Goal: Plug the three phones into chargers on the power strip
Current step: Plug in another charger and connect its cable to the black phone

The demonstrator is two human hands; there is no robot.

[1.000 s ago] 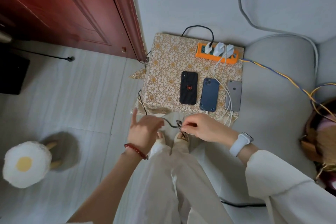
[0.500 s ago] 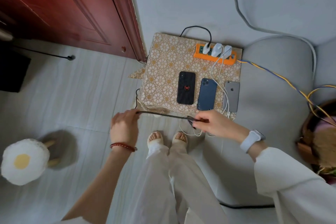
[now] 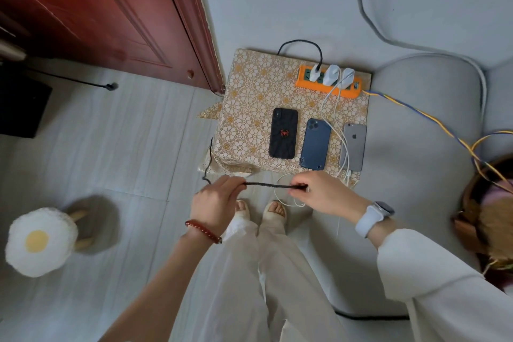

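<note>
Three phones lie face down on a patterned box [image 3: 249, 86]: a black phone [image 3: 283, 133], a blue phone [image 3: 316, 144] and a grey phone [image 3: 354, 146]. An orange power strip [image 3: 327, 86] at the box's back carries three white chargers. White cables run from two chargers to the box's front edge by the blue and grey phones. A black cable [image 3: 266, 185] from the left charger is stretched between my hands just in front of the box. My left hand [image 3: 215, 203] pinches it, and my right hand [image 3: 322, 193] pinches its plug end.
A red wooden door [image 3: 97, 14] stands at the left. A grey sofa [image 3: 416, 147] lies right of the box, with a yellow-blue cord [image 3: 416, 111] across it. A fried-egg stool [image 3: 40, 241] sits on the floor at the left. My feet [image 3: 261, 209] stand below my hands.
My hands have come closer together along the black cable, the left sliding right, and the stretched length between them is shorter. The view has shifted slightly.
</note>
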